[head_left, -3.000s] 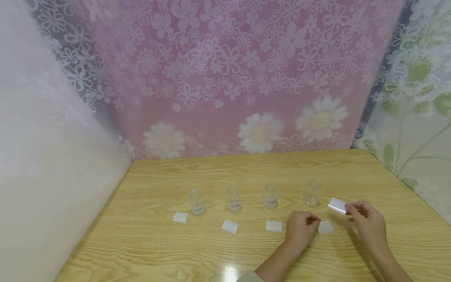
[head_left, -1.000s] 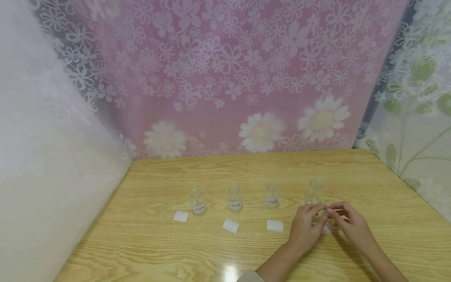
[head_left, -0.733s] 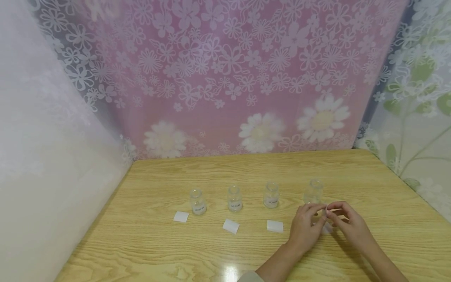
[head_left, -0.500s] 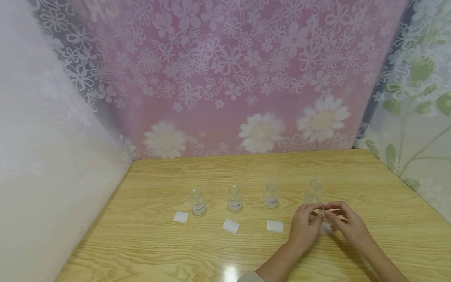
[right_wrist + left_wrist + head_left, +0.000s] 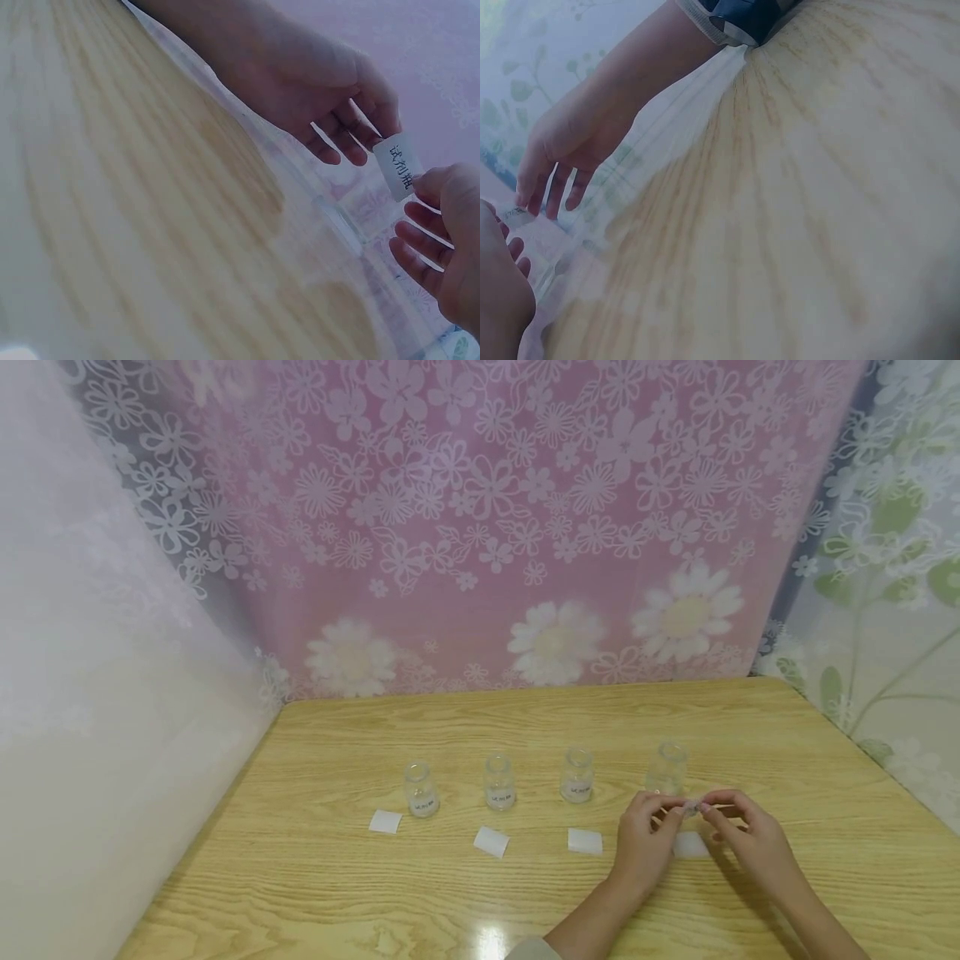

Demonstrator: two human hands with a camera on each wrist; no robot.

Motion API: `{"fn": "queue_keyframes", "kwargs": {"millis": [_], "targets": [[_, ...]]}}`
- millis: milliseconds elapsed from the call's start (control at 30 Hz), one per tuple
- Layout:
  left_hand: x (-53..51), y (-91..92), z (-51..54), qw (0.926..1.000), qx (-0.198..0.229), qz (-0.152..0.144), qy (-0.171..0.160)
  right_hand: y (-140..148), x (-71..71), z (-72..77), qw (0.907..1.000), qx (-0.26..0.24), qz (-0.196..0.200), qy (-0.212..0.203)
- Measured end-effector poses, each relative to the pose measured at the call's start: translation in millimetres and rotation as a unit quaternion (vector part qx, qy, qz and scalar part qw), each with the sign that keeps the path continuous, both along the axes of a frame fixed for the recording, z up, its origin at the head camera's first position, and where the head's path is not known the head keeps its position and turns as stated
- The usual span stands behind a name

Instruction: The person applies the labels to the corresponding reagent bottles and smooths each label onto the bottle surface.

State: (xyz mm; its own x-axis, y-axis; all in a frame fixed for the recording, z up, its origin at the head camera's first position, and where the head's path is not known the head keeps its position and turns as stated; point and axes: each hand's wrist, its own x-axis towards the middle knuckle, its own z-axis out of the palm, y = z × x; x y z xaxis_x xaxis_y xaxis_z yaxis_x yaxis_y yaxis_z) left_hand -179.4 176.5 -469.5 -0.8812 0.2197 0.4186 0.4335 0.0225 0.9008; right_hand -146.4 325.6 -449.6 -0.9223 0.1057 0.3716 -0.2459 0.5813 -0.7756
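A small white label [image 5: 692, 808] with handwritten characters is stretched between my two hands, above the table. My left hand [image 5: 643, 839] pinches one end between thumb and index finger, and my right hand [image 5: 753, 839] pinches the other. In the right wrist view the writing on the label [image 5: 397, 166] faces the camera. Just behind the hands stands a clear glass bottle [image 5: 667, 767], its lower part partly covered by my fingers; no label shows on it. Under the hands a white paper piece [image 5: 690, 845] lies on the wood.
Left of that bottle, three more glass bottles stand in a row: one [image 5: 577, 775], another [image 5: 499, 783] and the leftmost [image 5: 422, 789], each bearing a written label. White paper pieces lie before them, on the right [image 5: 585, 841], middle [image 5: 491, 842] and left [image 5: 386, 822].
Three seconds ago the right hand held the label apart at the right, while the left hand was at the paper piece. The hands came together, and the label has since turned flatter.
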Motion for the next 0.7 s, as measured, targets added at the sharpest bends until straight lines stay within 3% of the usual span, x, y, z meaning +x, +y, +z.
{"fn": "queue_keyframes", "kwargs": {"millis": [300,433,700], "targets": [[-2.9,4.2,-3.6,0.998,0.054,0.032,0.009,-1.6,-1.2,0.6,0.9997,-0.001,-0.025,0.001],[-3.2,2.6,-4.0,0.9978,0.043,0.048,0.013,-2.3,-0.7,0.8,0.9997,-0.002,-0.023,0.009],[-2.6,4.3,-1.1,0.9971,0.019,0.066,-0.032,-1.7,-2.4,3.8,0.9998,0.001,-0.01,0.017]]}}
